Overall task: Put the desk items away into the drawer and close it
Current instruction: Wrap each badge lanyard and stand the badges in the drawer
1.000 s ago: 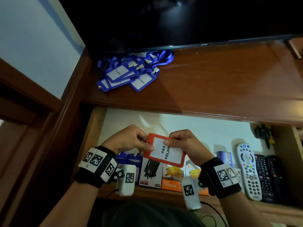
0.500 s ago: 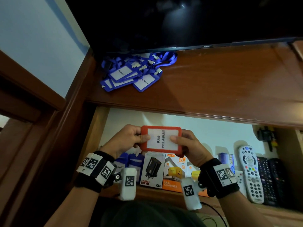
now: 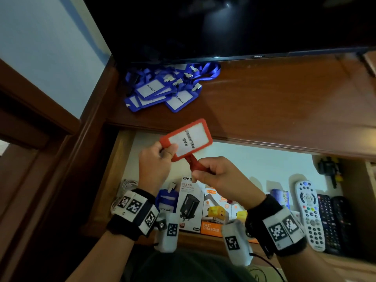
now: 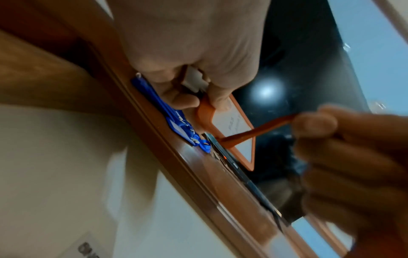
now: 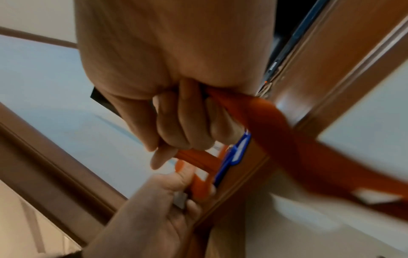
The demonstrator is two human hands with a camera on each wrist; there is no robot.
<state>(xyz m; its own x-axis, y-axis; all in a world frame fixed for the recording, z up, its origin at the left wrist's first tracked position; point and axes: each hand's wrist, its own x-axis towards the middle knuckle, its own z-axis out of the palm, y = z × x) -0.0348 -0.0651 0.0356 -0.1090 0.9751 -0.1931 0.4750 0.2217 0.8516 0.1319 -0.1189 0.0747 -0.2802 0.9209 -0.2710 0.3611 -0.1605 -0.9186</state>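
Tilted now, red badge holder (image 3: 186, 139); hands grip frame, strap (image 3: 194, 162).

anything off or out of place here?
Blue badge holders lie in a tangled heap on the desk top, not in the open drawer. The red badge holder is held tilted in the left hand; the right hand grips its lanyard.

The open wooden drawer (image 3: 122, 159) has bare pale floor at its back; charger boxes (image 3: 203, 210) and remote controls (image 3: 310, 212) crowd its front. Blue plastic badge holders (image 3: 162, 92) clutter the brown wooden bench (image 3: 284, 102) at left.
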